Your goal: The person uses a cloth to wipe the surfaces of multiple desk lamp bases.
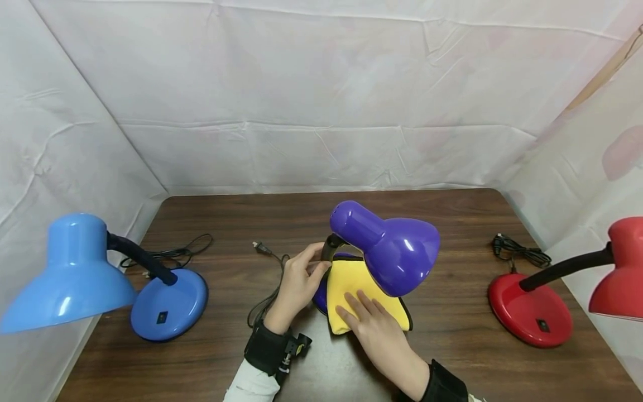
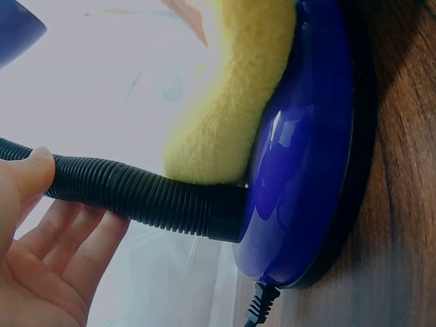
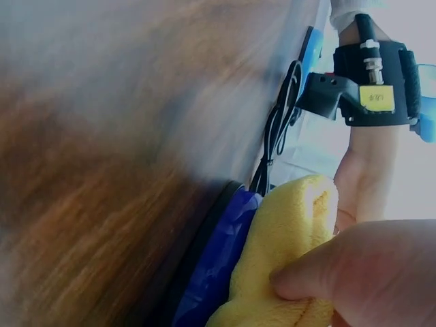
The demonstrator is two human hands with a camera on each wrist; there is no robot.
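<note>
Purple desk lamp [image 1: 387, 245], table centre. Yellow cloth [image 1: 351, 285] lies on its base [image 2: 306, 136], under the straight, pressing fingers of the right hand [image 1: 374, 326]. Left hand [image 1: 296, 285]: fingers curled round the black neck [image 2: 136, 194], apparently loosely.

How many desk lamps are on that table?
3. The blue lamp stands at the left edge, the purple lamp in the middle between the hands, and the red lamp at the right, its shade partly cut off. None seems hidden.
</note>
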